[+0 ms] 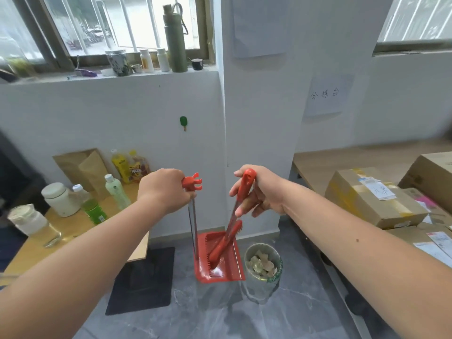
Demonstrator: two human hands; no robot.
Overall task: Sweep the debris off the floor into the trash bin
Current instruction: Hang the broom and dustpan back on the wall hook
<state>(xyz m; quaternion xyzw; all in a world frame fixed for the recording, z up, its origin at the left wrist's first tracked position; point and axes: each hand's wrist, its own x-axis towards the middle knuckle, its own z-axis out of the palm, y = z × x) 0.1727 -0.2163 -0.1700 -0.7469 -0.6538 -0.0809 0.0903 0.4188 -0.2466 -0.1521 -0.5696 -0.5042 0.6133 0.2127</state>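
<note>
My left hand [164, 190] grips the red clip-shaped top of the dustpan handle [192, 184], whose thin metal pole runs down to the red dustpan [236, 264] standing on the grey floor by the wall. My right hand [259, 192] holds the red broom handle [245, 185]; the broom's red head [225, 243] rests inside the dustpan. Right beside the dustpan stands a small round trash bin [263, 266] lined with clear plastic, holding crumpled pale debris. No loose debris shows on the floor.
A wooden table [73, 226] with bottles and jars stands at the left, its black base [144, 280] on the floor. A long bench [367, 162] with cardboard boxes [371, 196] fills the right. The white wall and pillar lie straight ahead.
</note>
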